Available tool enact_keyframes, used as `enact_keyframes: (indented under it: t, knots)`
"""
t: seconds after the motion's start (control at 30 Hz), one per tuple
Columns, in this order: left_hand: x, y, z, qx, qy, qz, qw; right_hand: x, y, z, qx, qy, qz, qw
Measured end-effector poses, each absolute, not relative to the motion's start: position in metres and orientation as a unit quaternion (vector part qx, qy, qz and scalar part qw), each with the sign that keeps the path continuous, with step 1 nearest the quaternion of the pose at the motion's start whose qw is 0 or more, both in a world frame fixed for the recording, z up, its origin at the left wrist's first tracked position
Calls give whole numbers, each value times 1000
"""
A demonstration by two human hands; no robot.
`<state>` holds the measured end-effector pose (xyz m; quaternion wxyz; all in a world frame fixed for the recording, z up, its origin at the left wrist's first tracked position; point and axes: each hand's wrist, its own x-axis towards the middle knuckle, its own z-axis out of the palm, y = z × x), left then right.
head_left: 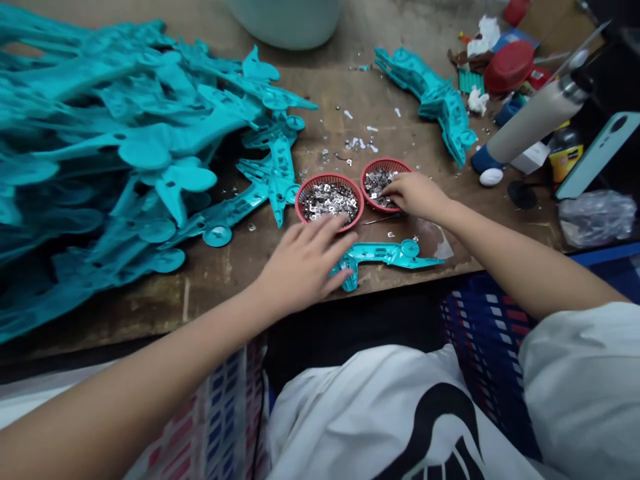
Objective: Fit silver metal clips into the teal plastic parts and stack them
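My left hand (303, 267) is spread palm down, its fingertips over the near rim of a red plastic basket (329, 177) full of small silvery metal pieces (330, 199). Beneath and beside its thumb lies a teal moulded plastic part (380, 253) with a round disc, near the table edge. With fingers drawn together, my right hand (423, 197) reaches into a smaller red basket (386, 161), also holding small metal pieces (376, 183). Whatever is between those fingertips is too small to make out. A thin rod-like tool (380, 219) rests just below this basket.
A large heap of teal plastic parts (125, 113) covers the left side. Another teal part (430, 90) lies at the back right. Loose metal bits dot the brown table (340, 87). A bottle (533, 120), a phone (597, 157) and clutter stand at right; a pale tub (290, 23) behind.
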<state>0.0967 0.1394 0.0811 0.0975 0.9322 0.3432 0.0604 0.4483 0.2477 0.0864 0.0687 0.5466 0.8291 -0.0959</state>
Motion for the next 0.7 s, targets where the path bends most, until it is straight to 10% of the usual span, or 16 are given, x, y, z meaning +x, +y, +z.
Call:
enact_keyframes:
  t: [0.7]
  knots:
    - [84, 179, 73, 855, 486, 48, 177, 475, 262, 79, 593, 764, -191, -169]
